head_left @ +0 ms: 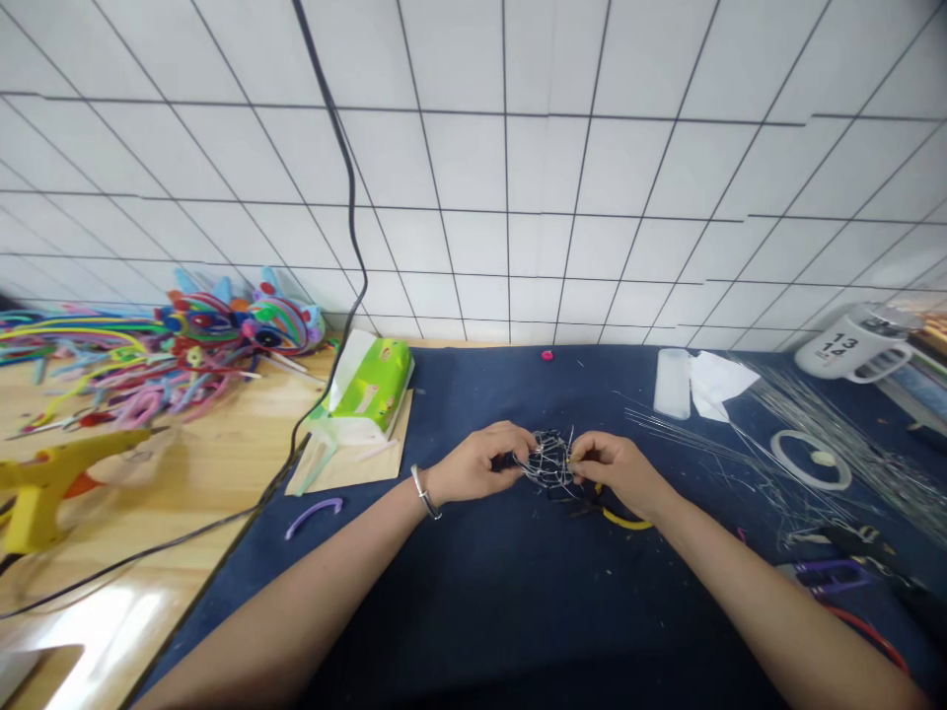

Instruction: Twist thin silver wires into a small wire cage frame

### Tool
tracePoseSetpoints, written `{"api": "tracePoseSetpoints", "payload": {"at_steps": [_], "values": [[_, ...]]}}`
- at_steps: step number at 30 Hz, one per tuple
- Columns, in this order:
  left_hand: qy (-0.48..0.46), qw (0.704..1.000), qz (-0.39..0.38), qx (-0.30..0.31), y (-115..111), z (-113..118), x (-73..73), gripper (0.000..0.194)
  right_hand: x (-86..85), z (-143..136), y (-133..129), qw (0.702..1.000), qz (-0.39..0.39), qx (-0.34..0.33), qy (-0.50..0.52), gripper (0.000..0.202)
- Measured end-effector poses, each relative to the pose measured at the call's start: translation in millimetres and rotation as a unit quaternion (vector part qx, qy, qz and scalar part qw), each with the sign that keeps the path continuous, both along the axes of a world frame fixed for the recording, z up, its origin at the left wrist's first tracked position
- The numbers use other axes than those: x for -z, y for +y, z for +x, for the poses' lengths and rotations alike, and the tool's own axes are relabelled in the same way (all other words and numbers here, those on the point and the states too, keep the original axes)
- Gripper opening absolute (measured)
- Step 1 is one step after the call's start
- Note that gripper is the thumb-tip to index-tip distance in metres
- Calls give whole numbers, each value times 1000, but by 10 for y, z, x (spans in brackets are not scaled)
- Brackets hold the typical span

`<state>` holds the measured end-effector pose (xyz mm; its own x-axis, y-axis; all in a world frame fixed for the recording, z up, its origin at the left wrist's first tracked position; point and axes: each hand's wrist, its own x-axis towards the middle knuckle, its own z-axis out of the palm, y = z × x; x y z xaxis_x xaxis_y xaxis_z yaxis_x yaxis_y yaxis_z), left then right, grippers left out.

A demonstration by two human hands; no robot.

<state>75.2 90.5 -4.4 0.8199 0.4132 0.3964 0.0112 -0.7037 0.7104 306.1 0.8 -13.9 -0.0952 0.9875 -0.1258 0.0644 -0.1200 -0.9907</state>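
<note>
A small openwork wire frame is held just above the dark blue cloth, between both hands. My left hand, with a silver bracelet at the wrist, grips the frame's left side between thumb and fingers. On the other side, my right hand is pinched at the frame's right edge; the fingertips are too small to show exactly which wire they hold. A yellow curved handle and some dark metal lie beneath my right hand, partly hidden.
Tissue pack, purple strip and yellow glue gun are at left, with colourful pipe cleaners behind. At right lie loose wires, a wire coil and a mug. A black cable hangs down.
</note>
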Motion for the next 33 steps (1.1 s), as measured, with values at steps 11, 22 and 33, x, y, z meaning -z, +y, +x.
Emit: {"api": "tracePoseSetpoints", "payload": {"at_steps": [11, 22, 33], "values": [[14, 994, 112, -13, 51, -18, -11, 9, -45, 141, 4, 991, 74, -38, -109, 8], [57, 956, 287, 12, 30, -71, 21, 18, 9, 154, 29, 967, 188, -35, -166, 7], [88, 895, 437, 38, -287, -8, -364, 15, -66, 154, 11, 970, 204, -38, -125, 12]]}}
